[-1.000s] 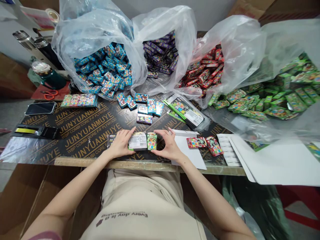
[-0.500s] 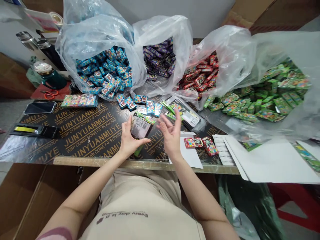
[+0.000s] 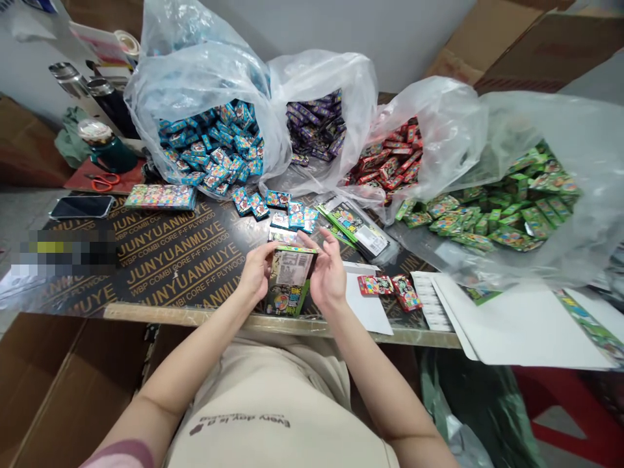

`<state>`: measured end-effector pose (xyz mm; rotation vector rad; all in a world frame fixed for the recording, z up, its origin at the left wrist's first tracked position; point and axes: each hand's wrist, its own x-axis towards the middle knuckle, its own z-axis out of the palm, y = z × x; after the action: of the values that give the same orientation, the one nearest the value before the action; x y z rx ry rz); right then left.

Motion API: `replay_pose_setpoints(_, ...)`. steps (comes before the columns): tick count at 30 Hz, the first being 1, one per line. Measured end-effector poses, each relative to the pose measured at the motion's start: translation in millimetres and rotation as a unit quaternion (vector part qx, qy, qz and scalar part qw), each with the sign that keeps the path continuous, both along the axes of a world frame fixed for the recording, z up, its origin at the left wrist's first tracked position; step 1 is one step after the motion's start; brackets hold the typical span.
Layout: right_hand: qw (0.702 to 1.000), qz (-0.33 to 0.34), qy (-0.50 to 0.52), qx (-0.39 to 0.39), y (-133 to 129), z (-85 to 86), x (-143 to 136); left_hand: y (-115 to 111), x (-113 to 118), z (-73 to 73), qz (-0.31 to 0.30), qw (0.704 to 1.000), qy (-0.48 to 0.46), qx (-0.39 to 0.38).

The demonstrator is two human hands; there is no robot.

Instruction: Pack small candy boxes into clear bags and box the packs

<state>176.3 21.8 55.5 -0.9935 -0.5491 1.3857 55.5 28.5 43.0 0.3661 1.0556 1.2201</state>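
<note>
Between my hands, near the front of the table, stands a flat printed box (image 3: pixel 287 279) in black and green, with a grey panel and a colourful lower part. My left hand (image 3: pixel 257 272) grips its left edge, fingers partly hidden behind it. Against the right edge rests my right hand (image 3: pixel 329 273), with some fingers bent toward the top edge and others raised. Just beyond lie several small blue boxes (image 3: pixel 296 214). Flat green and black packages (image 3: pixel 363 227) in clear wrap lie to the right of them.
Along the back stand plastic bags of small blue boxes (image 3: pixel 219 146), purple boxes (image 3: pixel 316 127), red boxes (image 3: pixel 390 159) and green boxes (image 3: pixel 517 201). Loose red boxes (image 3: pixel 404 292) and white sheets (image 3: pixel 526 325) lie right. Left are a phone (image 3: pixel 82 207) and orange-handled scissors (image 3: pixel 102 182).
My hands have come together around the printed box, which lay on the table between them and now stands raised toward me. The whole view has shifted slightly.
</note>
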Motion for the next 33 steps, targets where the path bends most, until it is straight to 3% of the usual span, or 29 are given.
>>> replay_pose_setpoints(4, 0.997, 0.074, -0.028, -0.019, 5.9, -8.2, 13.5, 6.5, -8.2, 13.2, -0.028, 0.991, 0.093, 0.093)
replay_pose_setpoints(6, 0.992, 0.103, -0.068, -0.003, 9.1, -11.1, 19.3, 7.5, -13.2, 18.7, -0.033, 0.97, 0.167, 0.176)
replay_pose_setpoints(9, 0.979, 0.084, -0.173, 0.064, 8.3, -11.0, 26.3, 9.1, -22.0, 25.0, -0.07, 0.929, 0.264, 0.25)
replay_pose_setpoints(13, 0.951, 0.073, -0.277, 0.119, 2.9, -6.0, 35.8, 17.3, -29.8, 30.0, -0.13, 0.916, 0.299, 0.233)
replay_pose_setpoints(18, 0.95, 0.09, -0.28, 0.109, 9.1, 0.1, 42.7, 30.6, -29.1, 32.7, -0.184, 0.917, 0.285, 0.209)
replay_pose_setpoints(21, 0.95, 0.11, -0.274, 0.106, 15.3, 2.6, 43.5, 32.4, -28.7, 34.6, -0.199, 0.903, 0.304, 0.228)
replay_pose_setpoints(23, 0.946, 0.116, -0.283, 0.108, 15.3, 3.2, 43.9, 29.0, -29.7, 36.7, -0.204, 0.875, 0.352, 0.264)
replay_pose_setpoints(26, 0.931, 0.116, -0.315, 0.141, 5.4, 2.2, 44.8, 19.8, -32.8, 40.5, -0.2, 0.796, 0.439, 0.366)
replay_pose_setpoints(30, 0.882, 0.136, -0.38, 0.243, -10.8, -5.0, 51.6, 13.3, -36.2, 42.8, -0.21, 0.689, 0.501, 0.48)
replay_pose_setpoints(33, 0.851, 0.132, -0.443, 0.25, -3.6, -19.2, 77.9, 14.8, -36.0, 41.4, -0.252, 0.623, 0.541, 0.506)
